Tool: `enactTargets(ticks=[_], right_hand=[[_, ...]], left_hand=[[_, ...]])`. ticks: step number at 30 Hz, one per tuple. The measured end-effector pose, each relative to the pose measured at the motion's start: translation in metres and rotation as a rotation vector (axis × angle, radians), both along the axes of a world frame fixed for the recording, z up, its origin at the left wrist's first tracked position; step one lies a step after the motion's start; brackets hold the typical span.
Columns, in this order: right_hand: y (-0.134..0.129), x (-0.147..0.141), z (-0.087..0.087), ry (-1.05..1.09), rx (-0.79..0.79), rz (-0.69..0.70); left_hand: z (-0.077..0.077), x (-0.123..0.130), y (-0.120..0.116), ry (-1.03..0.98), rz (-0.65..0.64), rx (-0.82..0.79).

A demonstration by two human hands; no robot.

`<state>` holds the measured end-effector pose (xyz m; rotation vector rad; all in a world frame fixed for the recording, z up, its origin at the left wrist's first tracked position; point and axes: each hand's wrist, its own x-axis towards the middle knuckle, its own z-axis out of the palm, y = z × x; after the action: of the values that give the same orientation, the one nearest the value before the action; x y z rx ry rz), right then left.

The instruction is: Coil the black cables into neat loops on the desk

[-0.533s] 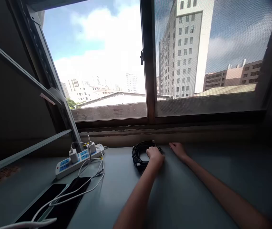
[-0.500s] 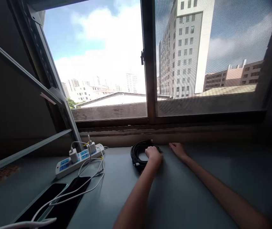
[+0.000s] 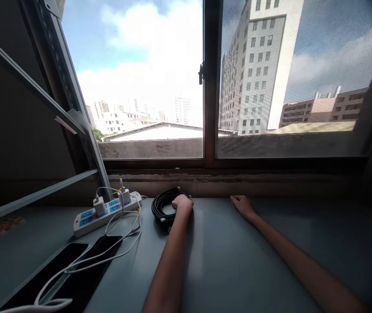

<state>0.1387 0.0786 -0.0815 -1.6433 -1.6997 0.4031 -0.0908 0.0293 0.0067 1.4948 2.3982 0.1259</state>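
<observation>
A coil of black cable (image 3: pixel 160 213) lies on the grey-blue table (image 3: pixel 225 261) below the window. My left hand (image 3: pixel 183 203) is closed on the right side of the coil, its fingers wrapped over the loops. Light-coloured connector ends show at the coil's front and top. Farther right, my right hand (image 3: pixel 242 204) rests on the table near its back edge, with its fingers curled together and nothing visible in them.
A white power strip (image 3: pixel 107 213) with chargers stands at the left. White cables (image 3: pixel 120 256) run from it over two dark flat devices (image 3: pixel 91 269). A metal frame (image 3: pixel 78 87) rises at the left, and a window (image 3: pixel 209 165) lies behind the table.
My left hand and the black cable coil have moved left together, nearer the power strip. My right hand has stayed in place. The view has shifted slightly.
</observation>
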Motion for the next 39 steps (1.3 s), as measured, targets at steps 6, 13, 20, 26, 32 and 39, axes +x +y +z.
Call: enactTargets(ticks=[6,13,20,26,32,39], right_hand=[[-0.003,0.002,0.001,-0.027,-0.074,0.033],[-0.008,0.0,0.006,-0.065,-0.108,0.025],[-0.012,-0.003,0.013,-0.087,-0.146,-0.018],[-0.013,-0.005,0.015,-0.068,-0.148,-0.014],[-0.013,-0.005,0.013,-0.06,-0.132,-0.018],[-0.015,-0.004,0.012,-0.047,-0.11,0.018]], left_hand=[[-0.001,-0.028,0.003,0.004,0.11,-0.009],[0.004,-0.049,-0.002,-0.054,0.2,0.021],[0.015,-0.046,-0.003,-0.079,0.192,0.07],[0.024,-0.036,-0.004,-0.054,0.186,0.154],[0.031,-0.038,-0.005,-0.04,0.177,0.15],[0.026,-0.039,-0.007,-0.069,0.176,0.16]])
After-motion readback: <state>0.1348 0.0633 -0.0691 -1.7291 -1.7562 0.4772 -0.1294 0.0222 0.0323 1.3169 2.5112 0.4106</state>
